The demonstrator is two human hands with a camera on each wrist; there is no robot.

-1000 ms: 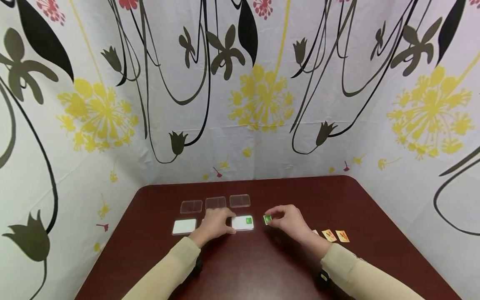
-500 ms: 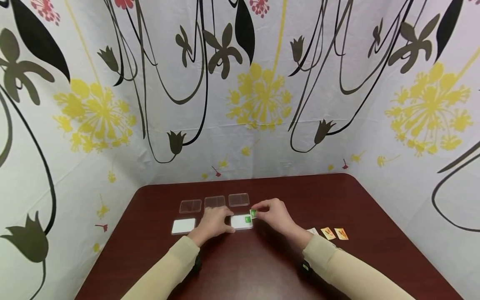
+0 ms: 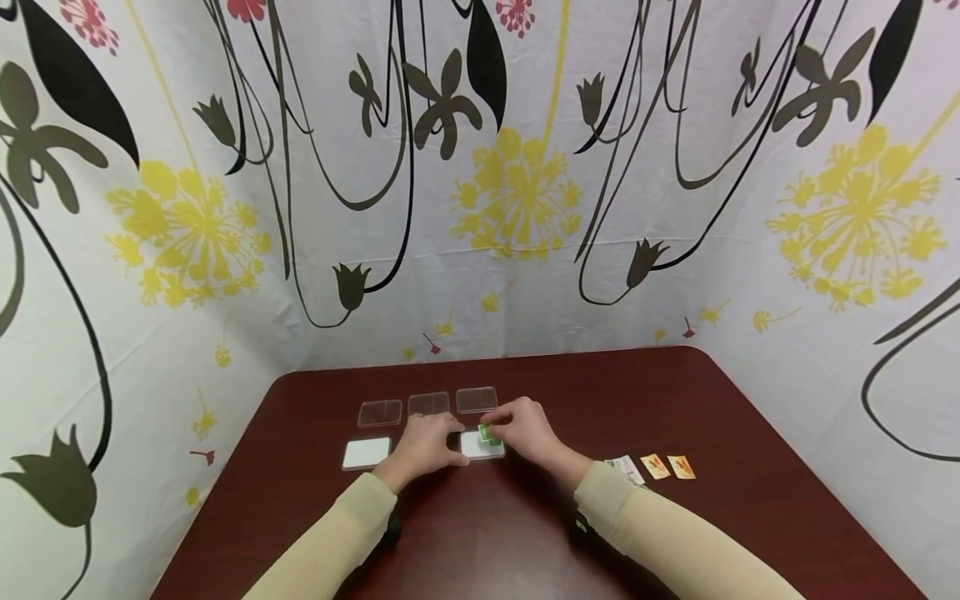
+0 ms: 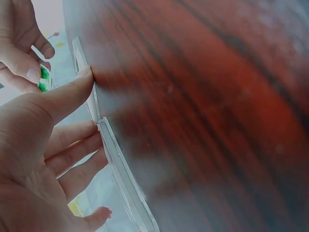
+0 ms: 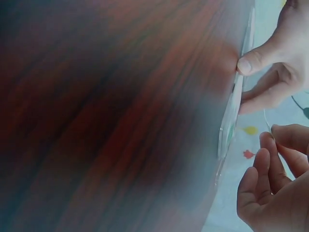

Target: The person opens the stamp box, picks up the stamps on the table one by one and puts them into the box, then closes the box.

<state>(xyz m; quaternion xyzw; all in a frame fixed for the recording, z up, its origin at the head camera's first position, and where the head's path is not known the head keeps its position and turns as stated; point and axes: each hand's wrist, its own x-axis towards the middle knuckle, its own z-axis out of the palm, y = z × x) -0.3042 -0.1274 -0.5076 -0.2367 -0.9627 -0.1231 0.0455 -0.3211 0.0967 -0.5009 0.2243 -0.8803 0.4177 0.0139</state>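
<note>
My left hand (image 3: 426, 443) holds a flat white case (image 3: 474, 451) on the table by its left end, thumb at the near edge and fingers at the far edge. The same hand (image 4: 43, 130) in the left wrist view has its thumb on the edge of the case (image 4: 94, 106). Between the thumb and finger of my right hand (image 3: 527, 431) is a small green sticker (image 3: 484, 432), raised over the white case. It overlaps another green patch on the case's top. In the right wrist view, the right hand (image 5: 280, 179) pinches the thin sticker (image 5: 267, 121) nearly edge-on.
Another white case (image 3: 367, 453) lies left of my left hand. Three clear plastic lids (image 3: 380, 413) form a row farther back. Two orange stickers (image 3: 656, 467) and a whitish paper piece (image 3: 628, 471) lie right, near my right sleeve. Patterned cloth (image 3: 510, 317) stands behind the table (image 3: 480, 533).
My right hand has carried the green sticker leftward from beside the white case to above it. The left hand has kept its hold on the case. More of the whitish paper shows by the right sleeve.
</note>
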